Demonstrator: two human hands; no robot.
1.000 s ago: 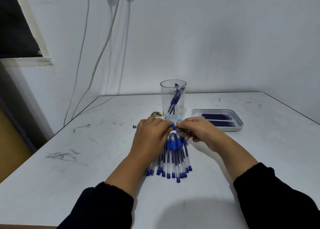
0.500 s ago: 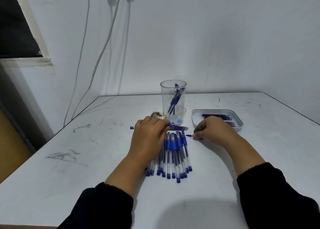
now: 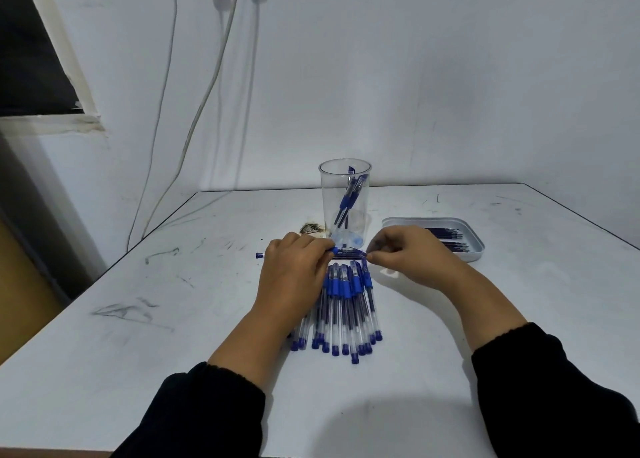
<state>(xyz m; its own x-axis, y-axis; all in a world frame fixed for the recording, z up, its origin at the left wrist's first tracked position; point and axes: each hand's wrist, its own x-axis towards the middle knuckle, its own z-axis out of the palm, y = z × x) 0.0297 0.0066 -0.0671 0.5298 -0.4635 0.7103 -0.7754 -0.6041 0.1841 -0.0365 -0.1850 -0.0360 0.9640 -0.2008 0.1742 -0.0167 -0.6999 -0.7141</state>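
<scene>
My left hand [image 3: 294, 270] grips a blue pen [image 3: 346, 251] that lies crosswise just above the table, its blue end cap sticking out to the left of the hand. My right hand [image 3: 412, 257] pinches the right end of that same pen with its fingertips. Below the hands, a fan-shaped pile of several clear pens with blue grips [image 3: 346, 305] lies on the white table [image 3: 173, 319]. A clear plastic cup [image 3: 344, 187] with a few pens in it stands just behind the hands.
A shallow white tray [image 3: 476, 251] holding dark blue refills sits at the right, behind my right hand. A small dark scorch mark [image 3: 311, 228] lies left of the cup. The wall and hanging cables are behind the table.
Half a second ago my right hand was away to the right, near the tray. It has come back to the pen's right end. My left hand has kept its hold.
</scene>
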